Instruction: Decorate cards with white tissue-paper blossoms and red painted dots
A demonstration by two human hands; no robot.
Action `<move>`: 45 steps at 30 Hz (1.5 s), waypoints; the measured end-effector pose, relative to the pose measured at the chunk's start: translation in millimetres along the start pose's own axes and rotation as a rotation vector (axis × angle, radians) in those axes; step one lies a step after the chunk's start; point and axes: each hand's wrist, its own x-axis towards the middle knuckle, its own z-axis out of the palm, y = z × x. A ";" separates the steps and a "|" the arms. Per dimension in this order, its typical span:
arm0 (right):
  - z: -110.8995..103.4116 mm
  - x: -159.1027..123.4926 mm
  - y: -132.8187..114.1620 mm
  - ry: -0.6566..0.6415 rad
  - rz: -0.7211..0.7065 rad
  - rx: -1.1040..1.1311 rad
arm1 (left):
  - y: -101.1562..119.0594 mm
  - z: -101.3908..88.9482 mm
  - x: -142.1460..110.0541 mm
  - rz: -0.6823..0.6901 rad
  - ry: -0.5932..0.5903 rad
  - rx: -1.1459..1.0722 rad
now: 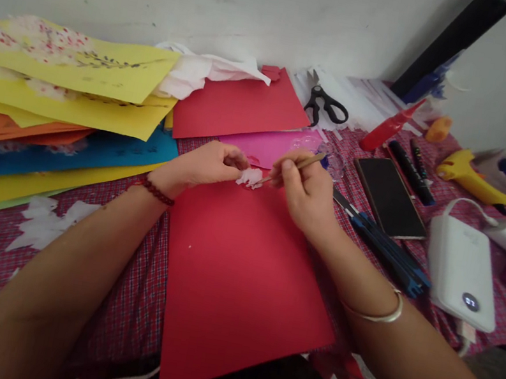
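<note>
A red sheet of card (242,278) lies in front of me, and a small crumpled piece of white tissue paper (250,177) rests at its far edge. The curled fingers and thumb of my left hand (211,164) close on the tissue's left side. In my right hand (304,188) is a thin brown stick (312,160), gripped like a pen. Its lower tip points down at the right side of the tissue. Whether that tip carries bristles is too small to tell. Past both hands lies a pink sheet (270,146), partly covered.
Coloured sheets with paper blossoms (121,74) are stacked at left, near torn white paper (46,223). Scissors (323,101), a red glue bottle (389,127), a phone (390,196), a blue-handled tool (382,253), a power bank (463,270) and a yellow glue gun (473,178) lie at right.
</note>
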 end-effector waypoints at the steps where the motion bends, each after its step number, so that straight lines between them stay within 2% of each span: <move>1: 0.1 1.1 1.8 0.036 0.030 0.070 | -0.6 -0.7 -0.1 0.001 -0.015 -0.009; 4: 0.1 2.5 1.4 0.115 0.078 0.226 | -1.9 -0.8 0.2 -0.002 -0.024 -0.025; 7: 1.3 0.1 -5.4 0.110 0.052 0.240 | -2.7 1.0 1.1 0.012 -0.010 -0.062; 15: 4.8 -5.5 -10.6 -0.112 -0.067 -0.076 | -3.6 3.9 3.8 0.011 0.016 -0.043; 20: -1.6 -2.1 -15.6 -0.111 -0.140 -0.229 | -4.7 4.7 4.4 -0.020 0.038 -0.060; 26: -4.7 0.4 -8.6 -0.076 -0.109 -0.222 | 0.7 4.1 3.5 -0.033 0.071 -0.018; 29: -4.4 2.2 -0.5 -0.047 -0.048 -0.105 | 1.9 3.9 2.8 -0.036 0.076 -0.037; 31: -5.6 5.0 3.1 0.000 0.026 0.050 | 1.4 3.5 2.4 -0.026 0.063 -0.062; 37: -14.3 20.0 6.2 0.246 0.395 0.551 | -0.6 6.3 2.4 -0.010 0.008 -0.150; 40: -14.7 23.9 9.3 0.263 0.553 0.652 | -0.6 6.2 4.0 -0.041 0.028 -0.175; 42: -13.1 23.0 11.6 0.229 0.622 0.674 | 0.9 -2.1 0.9 -0.095 0.036 -0.201; 45: -11.8 18.3 14.8 0.174 0.658 0.682 | 5.3 -34.5 -21.9 -0.175 0.078 -0.200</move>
